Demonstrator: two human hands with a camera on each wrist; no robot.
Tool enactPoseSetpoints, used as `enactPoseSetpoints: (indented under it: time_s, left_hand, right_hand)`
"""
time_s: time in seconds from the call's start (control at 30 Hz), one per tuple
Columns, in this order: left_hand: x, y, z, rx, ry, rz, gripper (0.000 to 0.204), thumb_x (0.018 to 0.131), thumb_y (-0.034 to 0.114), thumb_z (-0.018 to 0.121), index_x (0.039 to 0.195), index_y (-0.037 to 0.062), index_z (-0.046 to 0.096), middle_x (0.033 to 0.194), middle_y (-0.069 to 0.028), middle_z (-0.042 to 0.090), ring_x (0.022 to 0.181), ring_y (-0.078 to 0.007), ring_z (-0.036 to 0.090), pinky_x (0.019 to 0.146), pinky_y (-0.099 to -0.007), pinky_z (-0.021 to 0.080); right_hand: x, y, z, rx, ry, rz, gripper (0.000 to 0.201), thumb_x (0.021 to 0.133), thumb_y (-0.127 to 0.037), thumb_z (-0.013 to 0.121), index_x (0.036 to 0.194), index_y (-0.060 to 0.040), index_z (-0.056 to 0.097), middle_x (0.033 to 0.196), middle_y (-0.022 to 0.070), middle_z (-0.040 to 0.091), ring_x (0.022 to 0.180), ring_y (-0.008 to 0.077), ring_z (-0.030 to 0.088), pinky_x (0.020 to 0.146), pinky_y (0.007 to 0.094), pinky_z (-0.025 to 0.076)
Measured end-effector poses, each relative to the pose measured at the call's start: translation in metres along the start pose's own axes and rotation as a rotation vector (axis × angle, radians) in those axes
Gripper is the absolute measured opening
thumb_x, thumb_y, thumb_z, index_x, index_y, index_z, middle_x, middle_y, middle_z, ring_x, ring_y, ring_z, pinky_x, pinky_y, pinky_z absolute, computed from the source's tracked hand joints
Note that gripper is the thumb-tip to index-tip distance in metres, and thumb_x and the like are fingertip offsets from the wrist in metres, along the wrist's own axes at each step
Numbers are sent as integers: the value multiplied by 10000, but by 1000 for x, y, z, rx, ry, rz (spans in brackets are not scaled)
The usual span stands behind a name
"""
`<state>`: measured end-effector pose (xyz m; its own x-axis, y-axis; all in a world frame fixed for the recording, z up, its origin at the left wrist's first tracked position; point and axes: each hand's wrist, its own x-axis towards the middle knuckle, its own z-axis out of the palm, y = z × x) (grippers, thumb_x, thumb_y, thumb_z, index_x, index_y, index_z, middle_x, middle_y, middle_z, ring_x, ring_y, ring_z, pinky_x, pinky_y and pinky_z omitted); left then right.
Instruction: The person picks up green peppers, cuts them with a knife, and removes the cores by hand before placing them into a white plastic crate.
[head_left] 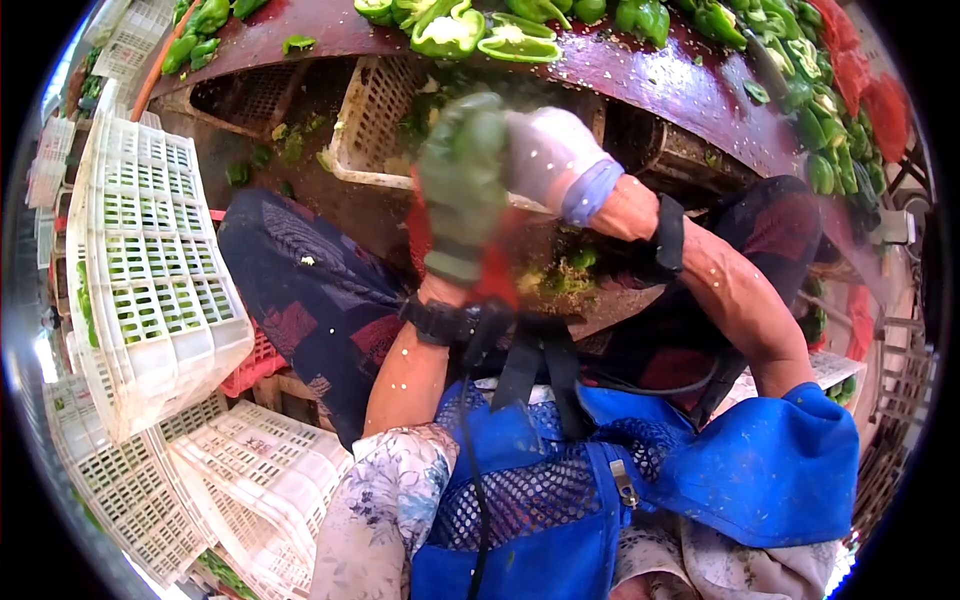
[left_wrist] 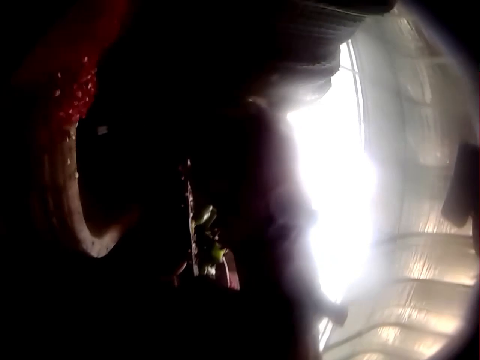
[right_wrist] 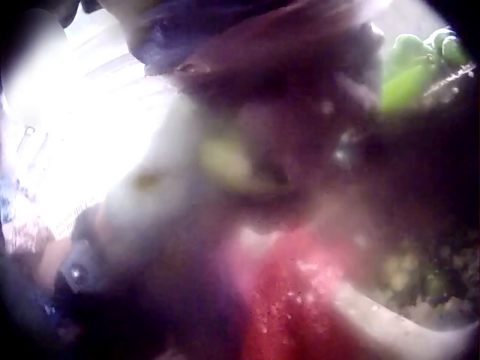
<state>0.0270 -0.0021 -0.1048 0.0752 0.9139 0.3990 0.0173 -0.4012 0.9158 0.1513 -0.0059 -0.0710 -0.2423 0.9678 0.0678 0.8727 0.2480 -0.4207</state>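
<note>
Over the lap, in the head view, both gloved hands meet, blurred. My left hand (head_left: 462,185) wears a dark green glove. My right hand (head_left: 560,155), in a whitish glove with a lilac cuff, presses close against it from the right. A blurred pale yellow-green piece (right_wrist: 229,161) shows in the right wrist view; I cannot tell what the hands hold. Pale flecks speckle the air and arms. Halved green peppers (head_left: 445,32) lie on the dark red tabletop (head_left: 640,75) beyond. The left wrist view is mostly dark.
Below the hands hangs something red (head_left: 497,275). A white crate (head_left: 375,110) stands under the table edge, with pepper scraps (head_left: 565,275) on the floor. Stacked white crates (head_left: 165,240) rise at the left. More peppers (head_left: 825,140) and a red net bag (head_left: 885,110) are at the right.
</note>
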Motion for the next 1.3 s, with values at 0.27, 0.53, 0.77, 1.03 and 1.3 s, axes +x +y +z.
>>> enactPoseSetpoints:
  time_s: [0.27, 0.53, 0.77, 1.03, 1.3]
  left_hand:
    - [13, -4, -37, -1098, 20, -556, 546, 934, 423, 482, 1278, 2, 521, 1243, -293, 559, 1100, -446, 586, 829, -569, 549]
    - [10, 10, -23, -1198, -46, -628, 497, 928, 367, 478, 1226, -20, 572, 1258, -194, 590, 1062, -300, 626, 896, -419, 540]
    - [-6, -4, -5, -582, -80, -347, 463, 924, 352, 508, 1172, -27, 601, 1095, -159, 656, 978, -245, 647, 885, -382, 539]
    - [9, 13, -23, -1222, 5, -645, 467, 912, 358, 534, 1223, 9, 520, 1181, -212, 591, 1075, -390, 597, 875, -498, 545]
    - [10, 16, -11, -517, -8, -36, 463, 966, 287, 479, 1317, -13, 451, 1252, -154, 546, 1160, -240, 539, 977, -409, 467]
  right_hand:
    - [3, 32, -33, -59, 188, 35, 227, 858, -192, 620, 1078, -168, 670, 831, 105, 709, 690, 266, 693, 652, 375, 563]
    - [-7, 3, -21, 36, 269, -370, 262, 796, -211, 707, 1033, -109, 662, 836, 86, 655, 673, 255, 659, 572, 332, 535]
    - [-2, -8, -6, -342, -36, -257, 75, 752, -94, 612, 795, -52, 656, 727, 116, 649, 621, 234, 666, 507, 360, 518]
    - [10, 41, -31, 283, 327, 124, 302, 890, -233, 689, 1171, -124, 678, 715, 31, 664, 523, 54, 502, 481, 219, 446]
    - [-15, -23, -32, 1209, -240, 687, 259, 891, -266, 654, 1010, -36, 647, 698, 57, 654, 480, 127, 600, 389, 263, 468]
